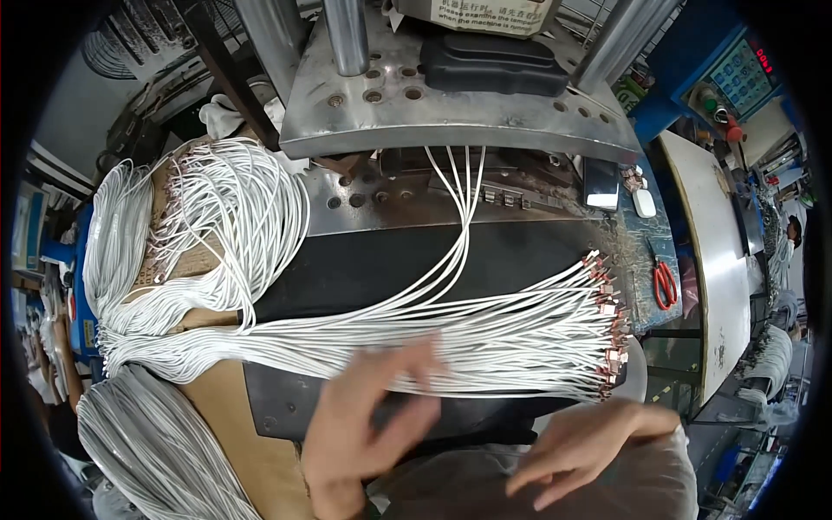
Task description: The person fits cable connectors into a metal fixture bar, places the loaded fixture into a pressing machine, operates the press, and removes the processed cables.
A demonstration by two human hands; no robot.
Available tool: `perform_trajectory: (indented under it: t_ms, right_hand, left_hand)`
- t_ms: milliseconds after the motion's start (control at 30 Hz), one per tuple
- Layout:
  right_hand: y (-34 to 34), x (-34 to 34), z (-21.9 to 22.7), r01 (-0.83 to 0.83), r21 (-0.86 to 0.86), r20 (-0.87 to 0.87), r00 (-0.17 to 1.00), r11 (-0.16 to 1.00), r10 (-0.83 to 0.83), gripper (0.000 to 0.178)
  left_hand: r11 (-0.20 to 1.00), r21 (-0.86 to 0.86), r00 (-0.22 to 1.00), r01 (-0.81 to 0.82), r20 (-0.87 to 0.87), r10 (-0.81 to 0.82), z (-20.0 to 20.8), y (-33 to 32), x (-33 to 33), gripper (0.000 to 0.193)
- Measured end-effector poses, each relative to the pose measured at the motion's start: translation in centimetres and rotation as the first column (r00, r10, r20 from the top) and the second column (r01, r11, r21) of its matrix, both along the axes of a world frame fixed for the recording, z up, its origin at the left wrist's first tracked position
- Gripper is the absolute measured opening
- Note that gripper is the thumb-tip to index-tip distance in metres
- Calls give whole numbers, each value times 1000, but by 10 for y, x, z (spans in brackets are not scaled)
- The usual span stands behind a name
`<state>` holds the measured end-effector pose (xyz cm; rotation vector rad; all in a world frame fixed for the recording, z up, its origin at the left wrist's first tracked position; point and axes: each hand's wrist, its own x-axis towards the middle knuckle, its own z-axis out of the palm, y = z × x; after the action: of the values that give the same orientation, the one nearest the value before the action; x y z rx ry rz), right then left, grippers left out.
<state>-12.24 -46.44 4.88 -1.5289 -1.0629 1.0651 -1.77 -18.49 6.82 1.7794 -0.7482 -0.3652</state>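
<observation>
Wires (pixel 485 334) fanned flat across the black counter (pixel 364 269), copper-tipped ends lined up at right. Left hand (pixel 364 425) resting fingers loosely spread on the bundle — holding nothing. Right hand (pixel 581 446) open below the tips, touching no wire. Three strands already led up into the press (pixel 459 104) — most of the bundle seemingly left to feed.

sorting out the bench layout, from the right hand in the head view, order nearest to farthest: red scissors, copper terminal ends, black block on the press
From the right hand:
1. Copper terminal ends, just above it at the wires' right end.
2. Red scissors, farther up and right on the bench.
3. Black block, at the top on the press plate.
</observation>
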Motion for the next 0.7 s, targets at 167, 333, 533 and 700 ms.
perform_trajectory:
  t_ms: [167, 333, 533, 700]
  right_hand:
    - [3, -176, -162, 670, -401, -478, 428, 624, -767, 37]
    - [26, -175, -214, 868, -359, -659, -496, -342, -566, 48]
    - [26, -152, -263, 937, 262, 162, -278, -231, -947, 55]
    - [43, -136, -218, 953, 82, -908, -49, -291, -417, 49]
  left_hand:
    - [962, -249, 406, -108, -895, -186, -105, 99, -141, 53]
    - [691, 19, 291, -722, -898, 329, -225, 88, -175, 73]
    - [633, 260, 328, -729, -678, 657, -267, 83, -188, 56]
    - [673, 208, 434, -710, -625, 650, -244, 82, -177, 43]
